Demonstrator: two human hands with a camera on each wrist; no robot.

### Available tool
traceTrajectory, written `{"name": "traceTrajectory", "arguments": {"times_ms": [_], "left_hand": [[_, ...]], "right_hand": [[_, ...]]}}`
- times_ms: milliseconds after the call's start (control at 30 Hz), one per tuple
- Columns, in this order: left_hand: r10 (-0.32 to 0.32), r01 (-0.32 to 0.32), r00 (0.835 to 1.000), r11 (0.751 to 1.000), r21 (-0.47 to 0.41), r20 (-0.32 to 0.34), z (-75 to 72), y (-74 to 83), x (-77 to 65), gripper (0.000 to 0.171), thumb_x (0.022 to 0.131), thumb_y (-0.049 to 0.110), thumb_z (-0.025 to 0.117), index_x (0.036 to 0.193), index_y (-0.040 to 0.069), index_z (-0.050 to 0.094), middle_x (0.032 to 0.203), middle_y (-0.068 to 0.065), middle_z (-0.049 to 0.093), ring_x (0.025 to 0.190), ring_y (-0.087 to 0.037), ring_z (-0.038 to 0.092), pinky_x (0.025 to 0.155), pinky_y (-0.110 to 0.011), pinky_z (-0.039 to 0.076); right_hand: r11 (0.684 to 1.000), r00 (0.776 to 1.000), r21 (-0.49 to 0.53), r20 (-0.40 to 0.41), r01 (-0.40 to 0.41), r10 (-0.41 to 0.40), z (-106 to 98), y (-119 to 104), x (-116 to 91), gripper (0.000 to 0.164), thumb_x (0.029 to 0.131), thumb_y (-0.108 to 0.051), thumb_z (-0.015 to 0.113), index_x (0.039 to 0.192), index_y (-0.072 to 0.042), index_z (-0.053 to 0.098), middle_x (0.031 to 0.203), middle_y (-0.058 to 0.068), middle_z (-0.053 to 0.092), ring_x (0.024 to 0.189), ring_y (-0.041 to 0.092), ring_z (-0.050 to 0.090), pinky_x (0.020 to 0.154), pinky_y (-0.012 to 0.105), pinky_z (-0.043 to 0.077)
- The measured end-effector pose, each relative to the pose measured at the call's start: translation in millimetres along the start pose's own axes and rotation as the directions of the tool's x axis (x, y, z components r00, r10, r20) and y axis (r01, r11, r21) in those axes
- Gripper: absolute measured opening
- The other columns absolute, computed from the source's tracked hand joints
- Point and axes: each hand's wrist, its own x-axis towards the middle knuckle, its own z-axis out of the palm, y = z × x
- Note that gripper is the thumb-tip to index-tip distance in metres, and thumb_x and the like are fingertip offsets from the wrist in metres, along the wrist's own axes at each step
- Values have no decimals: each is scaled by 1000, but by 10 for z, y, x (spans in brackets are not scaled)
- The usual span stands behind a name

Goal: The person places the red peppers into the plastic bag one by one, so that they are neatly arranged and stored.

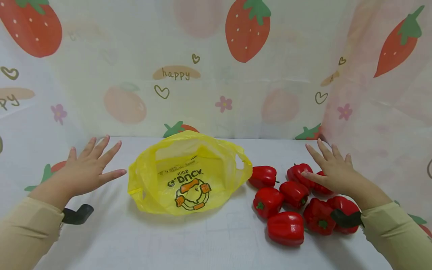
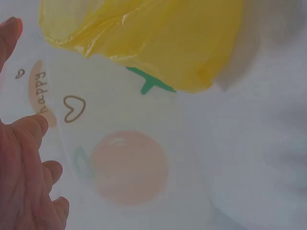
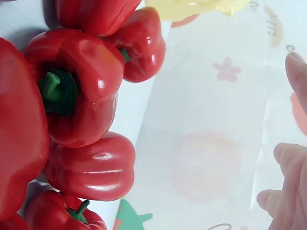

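A yellow plastic bag with a printed duck stands on the white surface, its mouth spread toward the head camera. To its left, my left hand is raised with fingers straight and spread, holding nothing. Several red bell peppers with green stems lie in a group right of the bag. My right hand hovers over the far right of that group, fingers spread and nothing held. In the right wrist view, a bell pepper shows its green stem close up. The left wrist view catches the yellow bag beyond the fingers.
A pale cloth printed with strawberries, hearts and flowers forms the back and side walls. The white table surface reaches toward the front. A black strap is on the left wrist and another black strap on the right.
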Motion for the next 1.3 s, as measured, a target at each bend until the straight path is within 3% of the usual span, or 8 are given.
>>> {"name": "traceTrajectory", "arguments": {"times_ms": [467, 800, 1033, 1300], "left_hand": [[8, -8, 1000, 1000, -19, 7, 31, 19, 11, 87, 84, 68, 37, 147, 22, -3, 151, -16, -11, 132, -43, -19, 91, -70, -15], [10, -6, 999, 991, -137, 31, 81, 62, 59, 86, 86, 64, 40, 147, 22, -5, 151, -17, -9, 134, -43, -15, 95, -71, -5], [9, 5, 999, 968, -250, 54, 89, 117, 99, 89, 85, 61, 46, 147, 23, -6, 151, -17, -8, 135, -43, -10, 98, -69, 5], [-4, 29, 996, 953, -303, 84, 125, 189, 155, 93, 83, 62, 48, 146, 22, -8, 151, -19, -4, 135, -43, -1, 98, -68, 10]], "right_hand": [[1000, 1000, 9, 3, 11, -11, 0, -18, -7, 97, 78, -67, 49, 147, -22, -2, 149, 23, -7, 130, 53, -11, 89, 75, -8], [1000, 1000, 5, 3, 11, -11, 43, -9, 32, 95, 80, -62, 53, 147, -21, 0, 149, 24, -5, 130, 54, -9, 89, 75, -7], [1000, 1000, 11, -2, 15, -15, 55, -20, 29, 93, 81, -59, 54, 148, -20, 2, 149, 24, -3, 129, 54, -8, 90, 75, -7], [1000, 1000, 17, 5, 9, -9, 67, -21, 32, 95, 79, -63, 53, 148, -21, 2, 149, 23, -4, 130, 53, -9, 90, 74, -7]]}}
